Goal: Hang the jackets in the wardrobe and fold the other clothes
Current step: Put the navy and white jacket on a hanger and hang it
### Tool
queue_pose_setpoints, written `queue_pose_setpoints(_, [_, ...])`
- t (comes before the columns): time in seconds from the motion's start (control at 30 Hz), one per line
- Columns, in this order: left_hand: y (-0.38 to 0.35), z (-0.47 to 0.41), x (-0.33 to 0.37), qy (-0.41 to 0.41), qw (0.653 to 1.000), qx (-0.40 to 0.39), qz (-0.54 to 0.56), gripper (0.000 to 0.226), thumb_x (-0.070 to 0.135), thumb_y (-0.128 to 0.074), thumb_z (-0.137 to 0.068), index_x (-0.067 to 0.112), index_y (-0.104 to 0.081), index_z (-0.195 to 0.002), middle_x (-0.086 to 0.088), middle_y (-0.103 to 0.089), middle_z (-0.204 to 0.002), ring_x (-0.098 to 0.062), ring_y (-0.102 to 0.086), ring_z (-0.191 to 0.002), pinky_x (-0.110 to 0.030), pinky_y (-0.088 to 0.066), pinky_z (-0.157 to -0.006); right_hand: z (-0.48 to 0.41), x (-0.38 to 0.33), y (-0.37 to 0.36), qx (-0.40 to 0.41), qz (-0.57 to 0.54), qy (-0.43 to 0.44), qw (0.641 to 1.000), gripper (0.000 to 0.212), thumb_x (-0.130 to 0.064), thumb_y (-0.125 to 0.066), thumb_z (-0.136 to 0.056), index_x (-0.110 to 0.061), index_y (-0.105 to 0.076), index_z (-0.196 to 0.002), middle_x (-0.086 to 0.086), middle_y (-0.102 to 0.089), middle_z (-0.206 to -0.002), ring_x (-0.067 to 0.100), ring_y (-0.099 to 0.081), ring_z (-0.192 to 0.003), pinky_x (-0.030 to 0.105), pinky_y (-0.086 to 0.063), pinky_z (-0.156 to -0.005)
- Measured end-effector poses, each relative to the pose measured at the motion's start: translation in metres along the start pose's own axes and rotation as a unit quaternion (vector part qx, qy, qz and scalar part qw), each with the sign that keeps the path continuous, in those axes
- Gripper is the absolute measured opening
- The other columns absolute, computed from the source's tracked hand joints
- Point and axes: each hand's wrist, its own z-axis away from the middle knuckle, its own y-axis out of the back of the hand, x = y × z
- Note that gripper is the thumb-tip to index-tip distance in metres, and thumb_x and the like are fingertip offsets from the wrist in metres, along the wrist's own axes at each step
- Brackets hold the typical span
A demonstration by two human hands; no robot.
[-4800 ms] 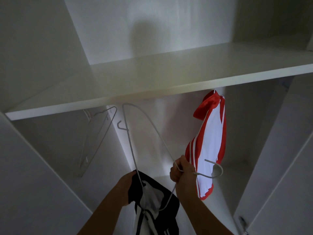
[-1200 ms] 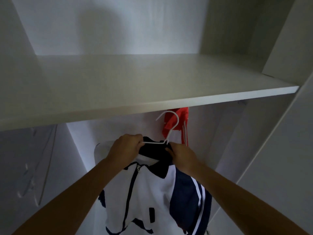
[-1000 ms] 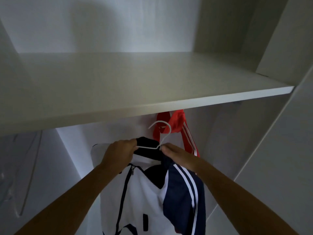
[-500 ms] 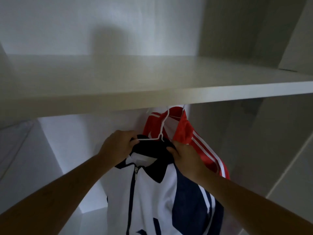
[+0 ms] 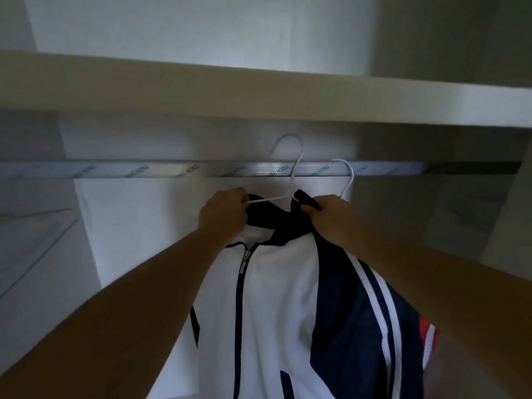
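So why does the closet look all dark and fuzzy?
Head view: dim light, so the left hand and right hand look shadowy; the brightest patch is the back wall above the shelf; the rail has a soft sheen; the spare hanger at left is blurred; the jacket stands out.

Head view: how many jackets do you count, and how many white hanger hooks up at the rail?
Jackets: 2 (navy-and-white jacket, held by the left hand and right hand; red-and-white jacket, a sliver behind it).
White hanger hooks: 2 (held hanger's hook, showing above the rail; second hook, over the rail).
Total: 4.
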Motion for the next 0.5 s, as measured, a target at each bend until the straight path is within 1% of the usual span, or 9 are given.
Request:
queue_pose_setpoints(0.03, [-0.004,0.004,-0.002,0.011,1.0,-0.015,0.0,0.019,0.011,-0.046,-0.093,0.017,-0.064,-0.099,-0.009,-0.065,-0.092,-0.026,-0.061,-0.081,-0.032,-0.048,-0.068,0.005,0.002,-0.005,-0.016,-0.013,0.0,1.0,0.034,-0.024,-0.048,-0.099,-0.021,-0.056,-0.066,-0.001,-0.056,-0.065,0.012,-0.053,-0.061,0.025,-0.036,-0.056])
queue_pose_setpoints(0.1, [-0.013,0.018,-0.009,0.026,0.999,-0.043,-0.011,0.022,0.01,-0.046,-0.091,0.02,-0.064,-0.097,-0.006,-0.065,-0.093,-0.025,-0.062,-0.082,-0.029,-0.045,-0.067,0.019,0.013,-0.019,-0.031,-0.007,0.021,0.999,0.024,-0.021,-0.047,-0.099,-0.015,-0.069,-0.091,0.005,-0.067,-0.081,0.019,-0.062,-0.076,0.032,-0.046,-0.073])
queue_pose_setpoints(0.13, [-0.017,0.026,-0.015,0.025,0.999,-0.044,-0.011,0.023,0.012,-0.045,-0.093,0.022,-0.064,-0.101,-0.006,-0.066,-0.094,-0.025,-0.062,-0.083,-0.03,-0.047,-0.069,0.025,0.019,-0.023,-0.025,0.019,0.04,0.999,0.025,-0.02,-0.046,-0.1,-0.01,-0.069,-0.103,0.009,-0.069,-0.09,0.023,-0.063,-0.084,0.036,-0.048,-0.082])
queue_pose_setpoints(0.17, [-0.018,0.032,-0.02,0.022,0.999,-0.033,0.001,0.025,0.013,-0.044,-0.095,0.022,-0.063,-0.108,-0.007,-0.066,-0.096,-0.025,-0.062,-0.081,-0.031,-0.049,-0.069,0.03,0.025,-0.026,-0.015,0.047,0.058,0.997,0.026,-0.019,-0.045,-0.1,-0.006,-0.066,-0.109,0.012,-0.069,-0.094,0.026,-0.064,-0.089,0.04,-0.048,-0.086])
queue_pose_setpoints(0.23, [-0.012,0.035,-0.026,0.014,0.997,0.028,0.071,0.023,0.012,-0.045,-0.096,0.019,-0.056,-0.115,-0.008,-0.065,-0.089,-0.023,-0.06,-0.068,-0.029,-0.049,-0.06,0.033,0.03,-0.024,0.001,0.075,0.085,0.994,0.025,-0.014,-0.045,-0.099,-0.004,-0.064,-0.111,0.013,-0.069,-0.095,0.027,-0.064,-0.089,0.041,-0.049,-0.086])
queue_pose_setpoints(0.3, [-0.002,0.032,-0.025,0.001,0.982,0.096,0.165,0.015,0.01,-0.048,-0.096,0.018,-0.051,-0.108,-0.003,-0.059,-0.071,-0.014,-0.054,-0.053,-0.019,-0.041,-0.045,0.033,0.027,-0.022,-0.001,0.069,0.099,0.993,0.024,-0.009,-0.046,-0.097,-0.007,-0.062,-0.116,0.012,-0.069,-0.1,0.027,-0.064,-0.093,0.036,-0.048,-0.088])
queue_pose_setpoints(0.37, [0.006,0.036,-0.025,-0.002,0.959,0.153,0.239,0.012,0.011,-0.049,-0.096,0.021,-0.047,-0.101,0.001,-0.054,-0.064,-0.005,-0.051,-0.044,-0.012,-0.035,-0.037,0.036,0.026,-0.021,0.003,0.023,0.096,0.995,0.031,-0.004,-0.046,-0.096,-0.008,-0.059,-0.124,0.011,-0.068,-0.106,0.026,-0.063,-0.095,0.03,-0.047,-0.091])
queue_pose_setpoints(0.43, [0.007,0.048,-0.03,0.034,0.946,0.163,0.277,0.014,0.013,-0.05,-0.096,0.023,-0.045,-0.105,0.0,-0.056,-0.066,-0.003,-0.053,-0.044,-0.012,-0.037,-0.036,0.043,0.029,-0.018,0.037,-0.037,0.076,0.996,0.028,-0.002,-0.045,-0.097,-0.005,-0.063,-0.118,0.006,-0.067,-0.097,0.022,-0.061,-0.09,0.022,-0.044,-0.086])
queue_pose_setpoints(0.5, [0.002,0.061,-0.039,0.086,0.949,0.139,0.271,0.021,0.014,-0.051,-0.096,0.021,-0.045,-0.115,0.0,-0.057,-0.07,-0.004,-0.055,-0.049,-0.01,-0.039,-0.039,0.054,0.036,-0.018,0.059,-0.087,0.047,0.993,0.024,-0.002,-0.045,-0.098,-0.003,-0.065,-0.11,0.003,-0.063,-0.086,0.022,-0.059,-0.083,0.028,-0.044,-0.081])
